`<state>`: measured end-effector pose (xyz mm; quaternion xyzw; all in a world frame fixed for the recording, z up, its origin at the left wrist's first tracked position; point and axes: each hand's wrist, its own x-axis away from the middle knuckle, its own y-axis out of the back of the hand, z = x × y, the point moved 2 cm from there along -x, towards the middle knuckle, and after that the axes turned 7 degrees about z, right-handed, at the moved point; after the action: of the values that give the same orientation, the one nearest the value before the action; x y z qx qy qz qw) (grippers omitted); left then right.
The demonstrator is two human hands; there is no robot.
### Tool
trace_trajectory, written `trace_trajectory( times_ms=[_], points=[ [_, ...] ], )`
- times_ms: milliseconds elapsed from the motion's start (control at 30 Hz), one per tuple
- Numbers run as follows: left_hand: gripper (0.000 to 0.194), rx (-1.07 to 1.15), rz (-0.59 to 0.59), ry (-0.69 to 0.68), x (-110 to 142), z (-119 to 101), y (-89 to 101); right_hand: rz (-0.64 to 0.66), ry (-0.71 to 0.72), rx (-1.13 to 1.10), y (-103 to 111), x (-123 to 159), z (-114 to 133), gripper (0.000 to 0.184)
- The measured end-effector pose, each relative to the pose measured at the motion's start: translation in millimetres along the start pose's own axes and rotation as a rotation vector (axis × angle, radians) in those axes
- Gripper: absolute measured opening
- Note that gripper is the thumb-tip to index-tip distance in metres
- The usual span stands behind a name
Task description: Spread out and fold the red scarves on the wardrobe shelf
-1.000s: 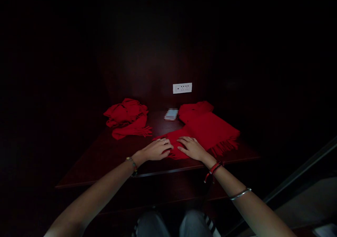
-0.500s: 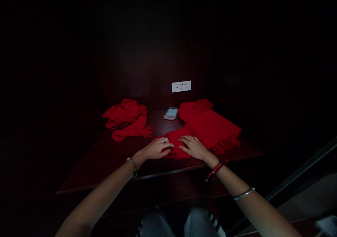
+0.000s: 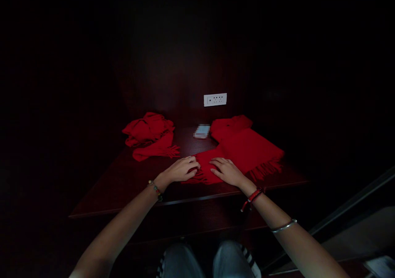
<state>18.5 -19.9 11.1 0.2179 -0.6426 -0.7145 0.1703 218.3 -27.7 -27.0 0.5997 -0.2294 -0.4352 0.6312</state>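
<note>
Head view: near the front edge of the desk (image 3: 120,187), left hand (image 3: 181,170) is resting on red scarf (image 3: 248,148), grasp indeterminable; right hand (image 3: 227,172) is lying spread upon it, ungrasping.

I watch remotely through one head camera, set before near edge of bench (image 3: 123,187), above its top, facing forward and down. Wide view: wearer's knees (image 3: 183,261) at bottom, left hand (image 3: 181,170) and right hand (image 3: 227,172) close, below centre; socket plate (image 3: 215,99) farther off.

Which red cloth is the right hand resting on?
The flatter cloth on the right: the right hand lies on its near end. The bunched cloth on the left has no hand on it.
</note>
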Motion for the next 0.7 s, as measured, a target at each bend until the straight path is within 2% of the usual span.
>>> trace_trajectory(
  times_ms=[167, 333, 467, 567, 633, 700],
  points=[
    [0.022, 0.063, -0.002, -0.038, -1, -2, -2.5, -0.005, -0.005, -0.002, -1, 0, -1, 0.040],
    [0.021, -0.006, 0.001, -0.036, 0, 2, -0.4, 0.002, -0.006, -0.007, -2, 0, -2, 0.040],
    [0.033, -0.089, -0.082, 0.129, 10, 20, 4.5, 0.002, -0.013, -0.014, -1, 0, -2, 0.040],
    [0.035, -0.044, -0.190, 0.247, 15, 28, 8.0, -0.001, -0.019, -0.018, -1, 0, -2, 0.039],
    [0.029, 0.028, -0.217, 0.188, 13, 23, 8.2, -0.008, -0.024, -0.019, -1, 0, -2, 0.039],
    [0.023, 0.087, -0.178, 0.068, 8, 14, 6.0, -0.012, -0.025, -0.019, -1, 0, -2, 0.039]
  ],
)
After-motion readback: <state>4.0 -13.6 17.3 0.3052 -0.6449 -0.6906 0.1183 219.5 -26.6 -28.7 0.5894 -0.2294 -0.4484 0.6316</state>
